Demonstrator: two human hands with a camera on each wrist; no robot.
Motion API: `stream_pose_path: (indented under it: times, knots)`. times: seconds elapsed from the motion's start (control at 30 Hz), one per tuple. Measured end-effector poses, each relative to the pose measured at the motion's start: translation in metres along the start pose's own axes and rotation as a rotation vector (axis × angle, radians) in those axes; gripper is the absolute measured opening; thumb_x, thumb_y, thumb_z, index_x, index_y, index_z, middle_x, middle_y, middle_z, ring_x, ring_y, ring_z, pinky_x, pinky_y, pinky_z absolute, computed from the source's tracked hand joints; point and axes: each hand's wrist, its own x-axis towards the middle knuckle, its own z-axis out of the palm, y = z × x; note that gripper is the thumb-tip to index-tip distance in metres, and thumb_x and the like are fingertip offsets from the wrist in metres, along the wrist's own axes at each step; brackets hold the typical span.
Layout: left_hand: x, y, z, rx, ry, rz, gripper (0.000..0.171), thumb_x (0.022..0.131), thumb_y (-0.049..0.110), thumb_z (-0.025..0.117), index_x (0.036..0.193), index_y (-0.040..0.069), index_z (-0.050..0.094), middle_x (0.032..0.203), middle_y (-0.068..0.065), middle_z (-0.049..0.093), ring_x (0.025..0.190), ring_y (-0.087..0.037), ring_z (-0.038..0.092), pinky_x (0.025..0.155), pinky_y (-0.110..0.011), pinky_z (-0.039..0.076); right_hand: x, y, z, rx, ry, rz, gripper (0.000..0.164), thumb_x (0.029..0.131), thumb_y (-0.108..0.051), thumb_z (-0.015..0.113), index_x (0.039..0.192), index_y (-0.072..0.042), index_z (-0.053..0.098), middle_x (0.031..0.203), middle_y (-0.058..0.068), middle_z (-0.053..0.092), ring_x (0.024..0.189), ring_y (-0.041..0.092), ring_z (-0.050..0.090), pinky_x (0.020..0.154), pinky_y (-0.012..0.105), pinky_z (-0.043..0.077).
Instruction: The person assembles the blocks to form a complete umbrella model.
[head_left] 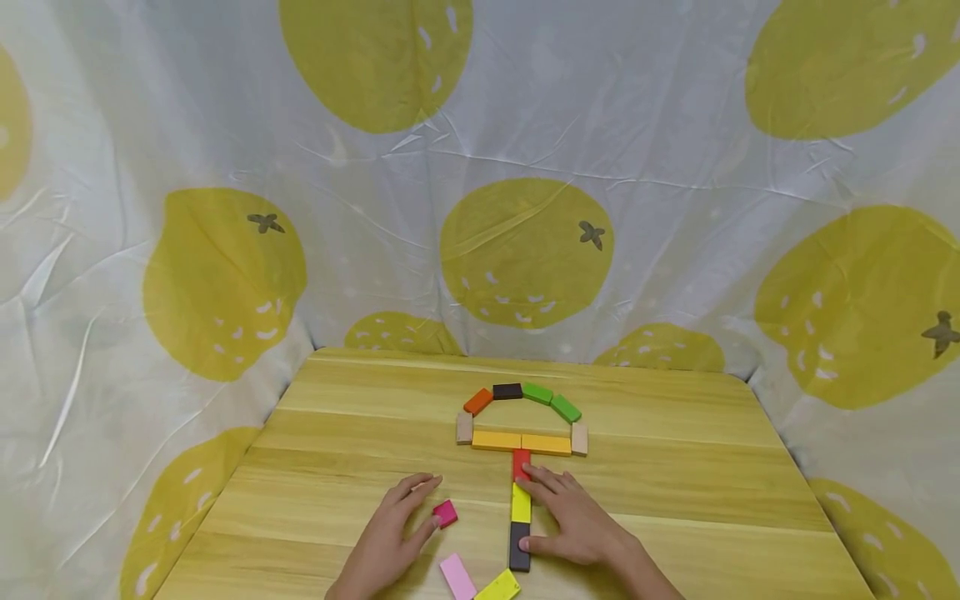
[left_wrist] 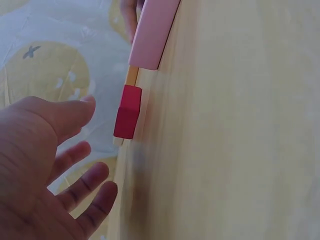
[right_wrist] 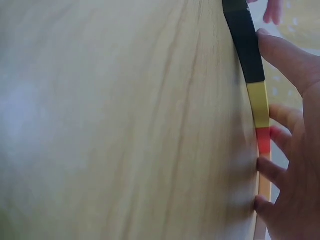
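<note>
My left hand hovers beside a small magenta block, fingers spread and holding nothing. In the left wrist view a gap separates the thumb from that magenta block. A straight column of wooden blocks runs toward me: red, yellow and black, set end to end. Spread along its right side, my right hand touches the black block with the thumb and the red block with a fingertip. Below the magenta block lie a pink block and another yellow block.
Two orange-yellow blocks form a bar across the column's far end. Plain wood blocks stand at its ends. An arch of orange, black and green blocks curves behind. Lemon-print cloth surrounds the wooden table.
</note>
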Motion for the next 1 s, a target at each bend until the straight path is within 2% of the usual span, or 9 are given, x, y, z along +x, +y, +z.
stream_pose_path:
  times: [0.1, 0.2, 0.5, 0.63, 0.8, 1.0]
  knots:
    - [0.004, -0.001, 0.003, 0.008, -0.005, 0.049, 0.046, 0.095, 0.02, 0.075, 0.14, 0.02, 0.065, 0.145, 0.001, 0.061, 0.129, -0.018, 0.056, 0.103, -0.046, 0.054, 0.0, 0.0, -0.001, 0.001, -0.001, -0.002, 0.086, 0.091, -0.07, 0.062, 0.16, -0.026, 0.039, 0.17, 0.0, 0.028, 0.155, 0.034, 0.031, 0.124, 0.065, 0.022]
    - [0.007, 0.0, 0.005, 0.003, -0.012, 0.07, 0.041, 0.096, 0.015, 0.073, 0.137, 0.02, 0.068, 0.142, 0.0, 0.063, 0.127, -0.018, 0.058, 0.103, -0.046, 0.054, 0.0, -0.001, -0.003, 0.002, 0.0, -0.001, 0.086, 0.091, -0.07, 0.062, 0.16, -0.025, 0.039, 0.17, 0.001, 0.028, 0.155, 0.034, 0.031, 0.124, 0.066, 0.022]
    - [0.013, 0.001, 0.005, -0.045, -0.107, -0.003, 0.031, 0.098, 0.01, 0.069, 0.128, 0.015, 0.074, 0.128, 0.003, 0.069, 0.12, -0.02, 0.063, 0.103, -0.047, 0.053, -0.001, -0.002, -0.003, 0.008, -0.001, 0.009, 0.086, 0.091, -0.071, 0.061, 0.16, -0.025, 0.039, 0.17, 0.001, 0.029, 0.155, 0.033, 0.031, 0.124, 0.065, 0.021]
    - [0.014, -0.001, 0.004, -0.064, -0.142, -0.013, 0.029, 0.099, 0.011, 0.068, 0.127, 0.014, 0.074, 0.124, 0.004, 0.071, 0.117, -0.019, 0.065, 0.101, -0.046, 0.055, -0.001, -0.002, -0.001, 0.01, 0.003, 0.008, 0.085, 0.091, -0.07, 0.061, 0.16, -0.026, 0.039, 0.17, 0.0, 0.028, 0.155, 0.033, 0.031, 0.124, 0.065, 0.021]
    - [0.013, -0.005, 0.005, -0.103, -0.156, 0.009, 0.027, 0.1, 0.014, 0.068, 0.127, 0.012, 0.073, 0.115, 0.008, 0.071, 0.106, -0.011, 0.066, 0.092, -0.035, 0.058, -0.001, -0.002, 0.0, 0.018, 0.004, 0.005, 0.085, 0.091, -0.069, 0.062, 0.16, -0.025, 0.04, 0.17, 0.001, 0.029, 0.155, 0.033, 0.031, 0.124, 0.066, 0.021]
    - [0.011, -0.006, 0.007, -0.136, -0.165, 0.015, 0.027, 0.101, 0.02, 0.067, 0.125, 0.012, 0.074, 0.107, 0.012, 0.07, 0.094, -0.001, 0.06, 0.08, -0.025, 0.055, -0.002, -0.005, -0.002, 0.024, -0.006, 0.013, 0.084, 0.091, -0.068, 0.062, 0.16, -0.025, 0.04, 0.17, 0.001, 0.029, 0.155, 0.034, 0.031, 0.124, 0.066, 0.02]
